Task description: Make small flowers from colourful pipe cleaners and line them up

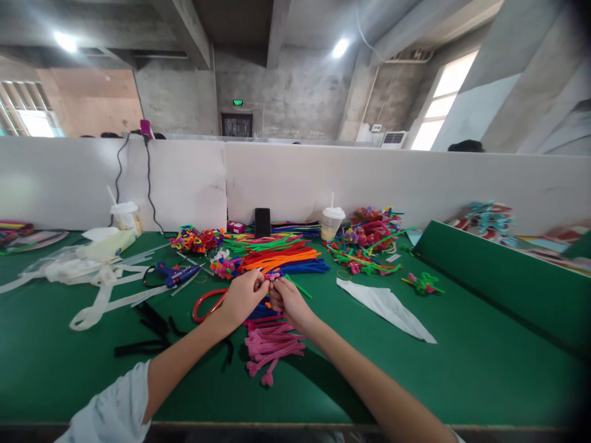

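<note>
My left hand point(244, 297) and my right hand point(286, 301) meet above the green work mat point(406, 363), their fingertips pinching a small pink pipe-cleaner piece point(273, 276). Its shape is mostly hidden by my fingers. Right below my hands lies a bundle of pink pipe cleaners point(272, 347). A red pipe-cleaner ring point(207, 306) sits just left of my left hand. Bundles of orange pipe cleaners point(277, 259) and blue pipe cleaners point(305, 266) lie just beyond my fingers.
A blue glue gun point(178, 274) lies left of my hands, near black pipe cleaners point(143, 347). Finished colourful pipe-cleaner pieces point(369, 234), a phone point(262, 222), plastic cups point(331, 223) and a white paper sheet point(385, 307) sit around. A white partition point(323, 178) bounds the far side.
</note>
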The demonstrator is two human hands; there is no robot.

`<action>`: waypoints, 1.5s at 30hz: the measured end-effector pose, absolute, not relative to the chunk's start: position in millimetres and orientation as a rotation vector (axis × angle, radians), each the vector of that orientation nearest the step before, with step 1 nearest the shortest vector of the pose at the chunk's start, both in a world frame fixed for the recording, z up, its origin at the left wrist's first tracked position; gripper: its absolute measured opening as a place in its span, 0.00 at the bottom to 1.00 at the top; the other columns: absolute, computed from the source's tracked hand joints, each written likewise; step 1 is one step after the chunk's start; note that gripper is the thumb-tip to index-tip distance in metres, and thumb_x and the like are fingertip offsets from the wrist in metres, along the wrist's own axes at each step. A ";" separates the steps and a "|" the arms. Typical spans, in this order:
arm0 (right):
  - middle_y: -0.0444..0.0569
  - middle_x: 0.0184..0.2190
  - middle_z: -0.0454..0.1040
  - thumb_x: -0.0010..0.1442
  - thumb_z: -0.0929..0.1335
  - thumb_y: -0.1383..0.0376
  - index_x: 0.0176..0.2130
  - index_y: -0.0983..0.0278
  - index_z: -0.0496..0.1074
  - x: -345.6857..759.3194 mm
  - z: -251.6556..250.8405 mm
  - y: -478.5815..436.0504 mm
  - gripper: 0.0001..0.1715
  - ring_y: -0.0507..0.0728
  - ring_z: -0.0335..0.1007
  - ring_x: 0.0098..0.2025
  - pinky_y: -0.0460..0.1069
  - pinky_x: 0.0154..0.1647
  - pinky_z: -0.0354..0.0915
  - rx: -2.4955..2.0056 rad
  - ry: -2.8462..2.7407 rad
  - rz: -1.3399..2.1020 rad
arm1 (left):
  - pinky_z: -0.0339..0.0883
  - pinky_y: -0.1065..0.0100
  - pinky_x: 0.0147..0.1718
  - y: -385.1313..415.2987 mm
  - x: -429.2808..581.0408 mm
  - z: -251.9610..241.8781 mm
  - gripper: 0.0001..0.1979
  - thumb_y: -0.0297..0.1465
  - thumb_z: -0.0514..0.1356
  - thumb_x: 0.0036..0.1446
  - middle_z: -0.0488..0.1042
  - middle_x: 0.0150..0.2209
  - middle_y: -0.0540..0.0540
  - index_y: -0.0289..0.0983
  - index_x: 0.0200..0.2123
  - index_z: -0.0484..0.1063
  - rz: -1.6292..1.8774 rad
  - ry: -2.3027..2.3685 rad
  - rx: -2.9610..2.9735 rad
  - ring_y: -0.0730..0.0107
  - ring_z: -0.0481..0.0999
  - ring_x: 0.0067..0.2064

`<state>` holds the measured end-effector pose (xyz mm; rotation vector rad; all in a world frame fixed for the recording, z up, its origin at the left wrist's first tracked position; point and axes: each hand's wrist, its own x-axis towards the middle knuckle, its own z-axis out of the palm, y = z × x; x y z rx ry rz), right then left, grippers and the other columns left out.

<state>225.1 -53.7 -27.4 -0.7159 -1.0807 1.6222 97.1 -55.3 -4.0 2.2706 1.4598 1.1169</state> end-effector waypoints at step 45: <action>0.39 0.17 0.53 0.55 0.58 0.68 0.18 0.65 0.56 243.9 -7.5 -69.6 0.15 0.47 0.47 0.21 0.44 0.23 0.47 -0.814 -2.352 0.971 | 0.50 0.75 0.17 -55.5 68.5 7.6 0.14 0.38 0.57 0.49 0.59 0.17 0.55 0.32 0.22 0.64 0.695 0.959 1.783 0.80 0.56 0.18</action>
